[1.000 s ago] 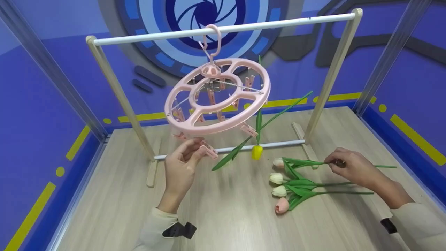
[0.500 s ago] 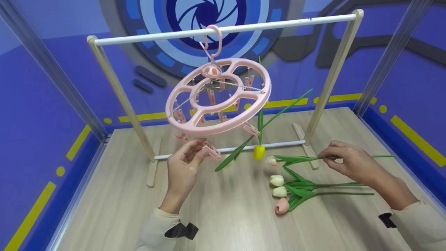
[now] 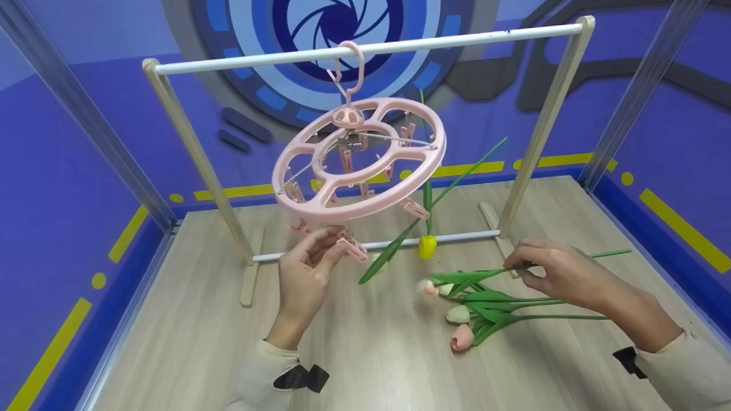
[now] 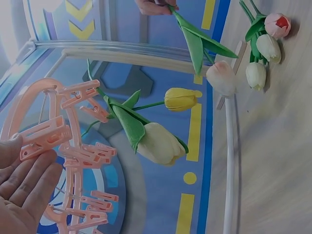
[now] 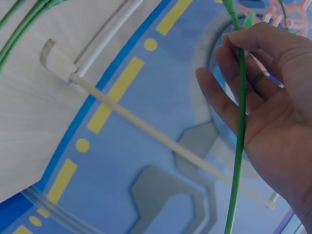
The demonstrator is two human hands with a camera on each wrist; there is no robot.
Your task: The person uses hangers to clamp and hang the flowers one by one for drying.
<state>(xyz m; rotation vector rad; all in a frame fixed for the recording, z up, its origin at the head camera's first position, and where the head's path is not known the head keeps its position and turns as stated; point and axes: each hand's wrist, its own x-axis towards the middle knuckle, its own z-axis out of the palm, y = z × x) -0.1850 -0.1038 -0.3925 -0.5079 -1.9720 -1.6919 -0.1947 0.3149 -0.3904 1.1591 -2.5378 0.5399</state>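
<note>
- Shifted leftward in the head view since the earlier frame: the right hand (image 3: 562, 273), with the pale pink tulip (image 3: 427, 287) pinched by its stem. The left hand (image 3: 305, 282) had drifted slightly right, its thumb and fingers gripping a pink clip (image 3: 353, 250). That brought bloom and clip nearer each other, though they were apart. A yellow tulip (image 3: 427, 247) hung bloom-down beneath the right side of the pink hanger (image 3: 354, 212). Three loose tulips (image 3: 457, 314) lay on the right half of the wood-grain table (image 3: 365, 365), stems toward its right edge; the held bloom overlapped one. The rack (image 3: 457, 40) stood toward the table's far edge, before blue walls (image 3: 103, 142) with yellow dashes and a round emblem (image 3: 337, 20).

- Left wrist view: thumb and fingertips pinched the clip, the other fingers nearly straight. A hanging white tulip (image 4: 161, 146) showed beside the yellow one, and the pale pink bloom appeared held clear of the table.

- Right wrist view: fingers pinched the green stem (image 5: 240, 107) near the leaves, the others loosely bent; the rack's foot rested near the table's far edge.
</note>
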